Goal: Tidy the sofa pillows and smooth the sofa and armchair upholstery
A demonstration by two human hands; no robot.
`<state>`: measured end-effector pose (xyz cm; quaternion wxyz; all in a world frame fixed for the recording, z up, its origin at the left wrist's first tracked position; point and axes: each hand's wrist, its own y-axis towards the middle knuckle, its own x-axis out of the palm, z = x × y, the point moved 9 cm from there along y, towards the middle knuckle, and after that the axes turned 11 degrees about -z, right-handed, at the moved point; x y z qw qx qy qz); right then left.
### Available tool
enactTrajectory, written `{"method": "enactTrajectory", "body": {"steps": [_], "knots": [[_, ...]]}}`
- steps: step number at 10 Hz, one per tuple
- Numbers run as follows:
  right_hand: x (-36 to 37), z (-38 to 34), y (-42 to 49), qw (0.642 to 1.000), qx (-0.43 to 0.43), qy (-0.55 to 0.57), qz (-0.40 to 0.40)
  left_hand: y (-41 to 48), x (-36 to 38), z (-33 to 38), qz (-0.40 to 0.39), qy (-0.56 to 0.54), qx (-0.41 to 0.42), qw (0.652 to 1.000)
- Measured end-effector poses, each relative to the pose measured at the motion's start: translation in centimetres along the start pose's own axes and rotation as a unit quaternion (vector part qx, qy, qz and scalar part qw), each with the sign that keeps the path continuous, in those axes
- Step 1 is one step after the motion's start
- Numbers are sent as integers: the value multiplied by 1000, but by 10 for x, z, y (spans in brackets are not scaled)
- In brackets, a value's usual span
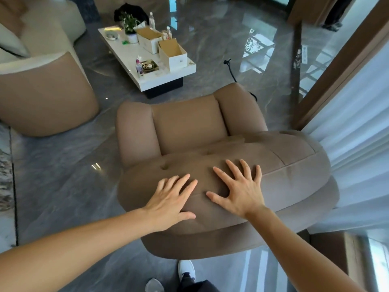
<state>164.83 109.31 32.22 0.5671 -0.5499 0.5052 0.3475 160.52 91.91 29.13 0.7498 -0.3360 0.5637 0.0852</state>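
Observation:
A brown upholstered armchair point(189, 123) stands below me, seen from behind its tufted backrest point(290, 161). My left hand point(170, 199) lies flat on the top of the backrest with fingers spread, holding nothing. My right hand point(237, 186) rests flat beside it on the same padded top, fingers splayed wide. The two hands are a short gap apart. A tan and cream sofa point(42, 91) fills the left side, with a pale pillow point(10, 43) on its seat at the far left edge.
A white coffee table point(147, 76) beyond the armchair carries cardboard boxes point(172, 53), bottles and a potted plant point(130, 26). White curtains point(357, 144) hang at the right. The grey floor is glossy. My shoes point(185, 270) show at the bottom.

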Motion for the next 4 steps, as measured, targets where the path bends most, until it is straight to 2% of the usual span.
{"method": "enactTrajectory", "body": {"steps": [4], "knots": [[20,-31,0,999,-43,1,-31,-15,0,-3,-18,-52,-28,998]]}}
